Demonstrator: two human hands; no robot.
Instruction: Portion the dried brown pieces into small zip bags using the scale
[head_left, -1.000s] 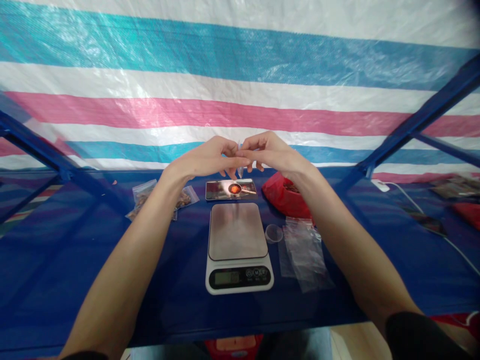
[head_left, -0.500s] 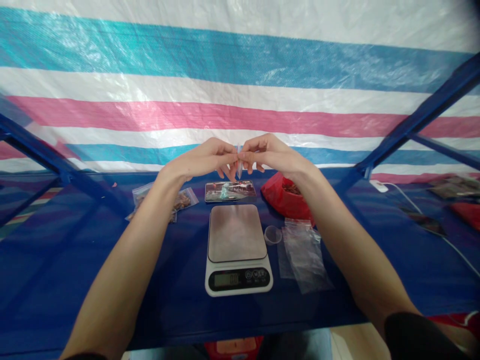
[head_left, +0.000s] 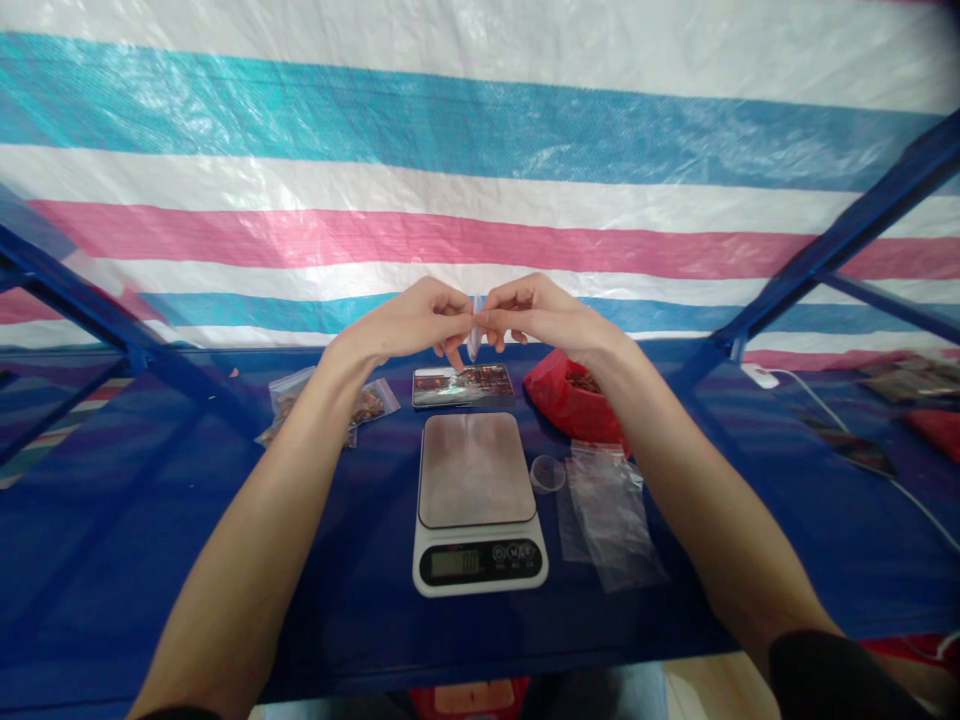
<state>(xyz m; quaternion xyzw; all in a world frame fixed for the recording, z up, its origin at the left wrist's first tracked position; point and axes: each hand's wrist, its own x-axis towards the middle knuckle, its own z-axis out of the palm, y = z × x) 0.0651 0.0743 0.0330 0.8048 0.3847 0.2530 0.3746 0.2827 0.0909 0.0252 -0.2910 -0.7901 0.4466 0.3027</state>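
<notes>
My left hand (head_left: 405, 320) and my right hand (head_left: 536, 315) meet in mid-air above the far edge of the table. Fingertips of both hands pinch a narrow transparent plastic sachet (head_left: 475, 328) held upright between them. Below the hands lies a phone (head_left: 463, 386) with its lit screen facing up. Nearer to me stands a white digital kitchen scale (head_left: 474, 500) with a steel platform, and nothing lies on it. Neither hand touches the phone or the scale.
Zip bags of brown pieces (head_left: 330, 405) lie left of the phone, and a red bag of brown pieces (head_left: 571, 395) sits right of it. A small transparent cup (head_left: 547, 474) and loose plastic bags (head_left: 606, 515) lie right of the scale. A striped tarp hangs behind the blue table.
My hands have drawn slightly closer around the sachet and sit a little lower in view. The phone's screen picture has changed.
</notes>
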